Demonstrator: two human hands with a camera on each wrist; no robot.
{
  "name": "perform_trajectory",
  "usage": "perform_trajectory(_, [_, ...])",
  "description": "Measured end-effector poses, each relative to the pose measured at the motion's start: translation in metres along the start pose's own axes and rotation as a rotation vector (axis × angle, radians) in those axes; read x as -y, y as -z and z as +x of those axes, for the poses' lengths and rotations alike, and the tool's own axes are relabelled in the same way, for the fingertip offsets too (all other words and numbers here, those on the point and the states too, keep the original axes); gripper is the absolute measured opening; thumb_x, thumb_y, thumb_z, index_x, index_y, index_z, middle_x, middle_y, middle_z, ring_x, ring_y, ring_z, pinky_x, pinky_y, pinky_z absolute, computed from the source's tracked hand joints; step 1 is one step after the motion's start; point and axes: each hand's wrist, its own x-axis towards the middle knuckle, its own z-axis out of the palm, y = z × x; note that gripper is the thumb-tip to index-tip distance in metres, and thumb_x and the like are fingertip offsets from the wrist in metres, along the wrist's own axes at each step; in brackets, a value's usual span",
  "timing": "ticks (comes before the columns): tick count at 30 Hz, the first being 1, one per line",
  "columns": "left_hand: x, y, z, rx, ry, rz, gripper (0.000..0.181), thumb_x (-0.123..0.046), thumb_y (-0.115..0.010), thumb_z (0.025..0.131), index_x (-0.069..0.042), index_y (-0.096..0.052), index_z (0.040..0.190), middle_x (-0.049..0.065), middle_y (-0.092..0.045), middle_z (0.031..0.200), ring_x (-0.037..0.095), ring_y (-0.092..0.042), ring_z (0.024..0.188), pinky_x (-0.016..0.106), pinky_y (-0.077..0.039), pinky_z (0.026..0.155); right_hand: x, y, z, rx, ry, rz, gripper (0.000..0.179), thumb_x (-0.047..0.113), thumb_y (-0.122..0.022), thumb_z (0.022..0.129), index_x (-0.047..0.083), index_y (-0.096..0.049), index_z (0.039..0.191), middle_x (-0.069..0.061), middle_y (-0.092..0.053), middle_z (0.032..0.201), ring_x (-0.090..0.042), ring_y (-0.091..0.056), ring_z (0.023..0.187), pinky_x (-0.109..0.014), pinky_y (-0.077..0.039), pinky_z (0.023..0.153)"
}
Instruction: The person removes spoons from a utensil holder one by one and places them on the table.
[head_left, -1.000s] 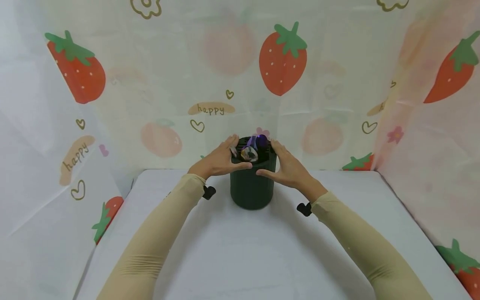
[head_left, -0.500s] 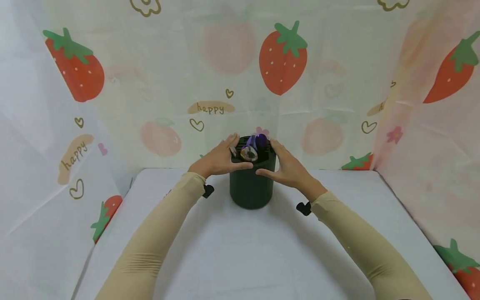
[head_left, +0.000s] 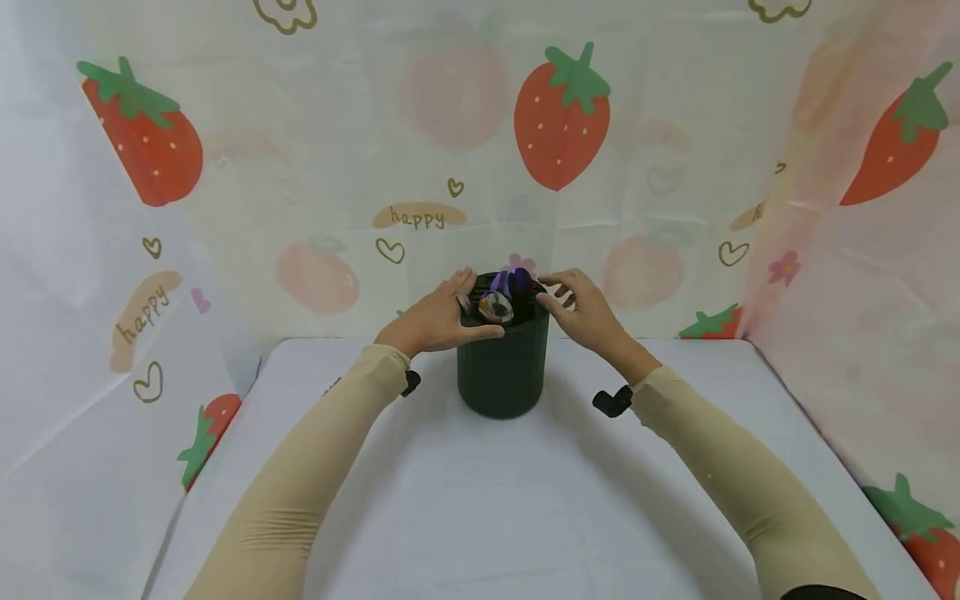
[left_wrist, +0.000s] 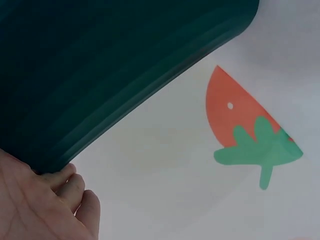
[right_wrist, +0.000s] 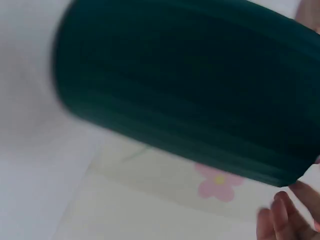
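Observation:
A dark green round container [head_left: 501, 375] stands upright on the white table, with a black slotted top. Rounded shiny heads stick out of it, one purple [head_left: 520, 282] and one silvery, spoon-like [head_left: 496, 307]; their lower parts are hidden inside. My left hand [head_left: 433, 321] grips the container's left side near the rim, thumb across the front, fingers round the side. My right hand [head_left: 592, 315] is at the right edge of the rim, fingers loosely bent. In the right wrist view, one finger [right_wrist: 306, 196] meets the rim while the others hang apart from the wall.
The white table [head_left: 480, 508] stretches toward me in front of the container. Close behind stands a cloth backdrop [head_left: 337, 150] printed with strawberries, and similar cloth walls rise at both sides.
My right hand has loosened from the container's front and right side, its thumb rising to the right of the rim. The left hand keeps its hold, and the container stays in place.

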Motion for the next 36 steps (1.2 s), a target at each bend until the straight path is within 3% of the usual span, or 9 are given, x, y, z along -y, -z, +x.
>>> perform_trajectory(3, [0.001,0.001,-0.001,-0.001,-0.006,0.002,0.128,-0.091,-0.053,0.089,-0.007,-0.007,0.173,0.012,-0.001,0.181,0.031,-0.006,0.167,0.047,-0.014,0.136,0.006,0.001,0.009,-0.054,-0.034,0.049,0.031,0.016,-0.068,0.108,0.0,-0.071,0.134,-0.02,-0.07,0.122,-0.035,-0.067,0.101,-0.045,-0.059,0.088])
perform_trajectory(8, [0.0,0.001,-0.003,-0.008,-0.004,-0.004,0.125,-0.087,-0.056,0.091,-0.006,-0.008,0.173,0.011,-0.003,0.181,0.03,-0.007,0.167,0.047,-0.016,0.136,0.013,0.002,0.018,-0.004,-0.129,0.088,0.028,0.021,-0.07,0.108,0.003,-0.076,0.128,-0.017,-0.073,0.117,-0.028,-0.067,0.095,-0.033,-0.056,0.079])
perform_trajectory(19, [0.0,-0.002,-0.004,-0.018,0.033,-0.046,0.127,-0.092,-0.056,0.087,-0.012,-0.008,0.174,0.008,-0.003,0.181,0.033,-0.012,0.166,0.052,-0.022,0.134,0.01,0.004,0.02,0.066,-0.223,0.202,0.029,0.03,-0.071,0.107,0.005,-0.078,0.12,-0.014,-0.072,0.118,-0.024,-0.064,0.095,-0.034,-0.055,0.084])
perform_trajectory(24, [-0.002,0.002,-0.005,-0.007,0.031,-0.025,0.126,-0.09,-0.055,0.089,-0.012,-0.005,0.174,0.008,-0.003,0.181,0.032,-0.01,0.166,0.05,-0.02,0.135,0.006,0.007,0.022,0.103,-0.215,0.218,0.028,0.03,-0.071,0.107,0.006,-0.077,0.119,-0.009,-0.071,0.113,-0.022,-0.061,0.088,-0.036,-0.054,0.079])
perform_trajectory(30, [-0.002,0.002,-0.005,0.003,0.033,-0.026,0.125,-0.089,-0.056,0.09,-0.012,-0.005,0.174,0.009,-0.002,0.181,0.032,-0.009,0.167,0.05,-0.02,0.135,0.004,0.009,0.021,0.136,-0.211,0.286,0.025,0.027,-0.067,0.109,0.004,-0.073,0.117,-0.007,-0.066,0.106,-0.033,-0.057,0.096,-0.043,-0.053,0.085])
perform_trajectory(36, [-0.001,0.001,-0.005,0.004,0.031,-0.024,0.124,-0.087,-0.056,0.091,-0.01,-0.004,0.174,0.01,-0.001,0.181,0.032,-0.008,0.167,0.049,-0.018,0.135,0.007,0.011,0.018,0.142,-0.169,0.358,0.026,0.026,-0.064,0.111,0.001,-0.069,0.119,-0.01,-0.063,0.112,-0.024,-0.054,0.098,-0.036,-0.048,0.085])
